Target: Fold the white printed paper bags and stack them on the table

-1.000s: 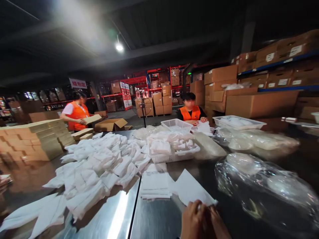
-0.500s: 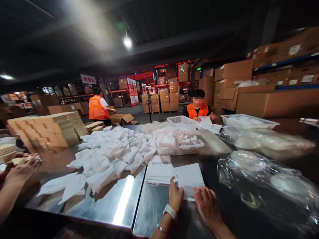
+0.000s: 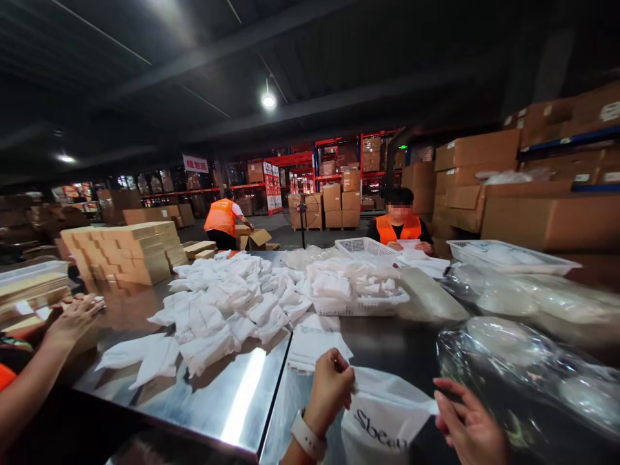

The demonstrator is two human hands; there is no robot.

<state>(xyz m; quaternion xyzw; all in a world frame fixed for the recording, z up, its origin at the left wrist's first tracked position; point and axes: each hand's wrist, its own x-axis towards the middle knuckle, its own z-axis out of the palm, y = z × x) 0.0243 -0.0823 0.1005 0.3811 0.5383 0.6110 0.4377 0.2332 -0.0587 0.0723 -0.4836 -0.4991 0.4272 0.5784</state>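
My left hand (image 3: 330, 389) is closed on the top edge of a white bag (image 3: 382, 420) with dark lettering, lifted just off the steel table (image 3: 232, 400). A white watch is on that wrist. At the bag's right corner, my right hand (image 3: 469, 423) has its fingers spread and is touching or nearly touching it. Just beyond my left hand lies a flat stack of white bags (image 3: 314, 339).
A heap of folded white bags (image 3: 227, 307) covers the table's middle, with a filled white basket (image 3: 356, 290) behind. Clear plastic packs (image 3: 523, 361) lie at the right. Another person's hand (image 3: 72, 320) reaches in at the left near stacked cartons (image 3: 126, 252). Two people in orange vests work beyond.
The white bag has been picked up from the table toward me, now showing its lettering. My right hand moved off it to the right. The view swung left and tilted down slightly.
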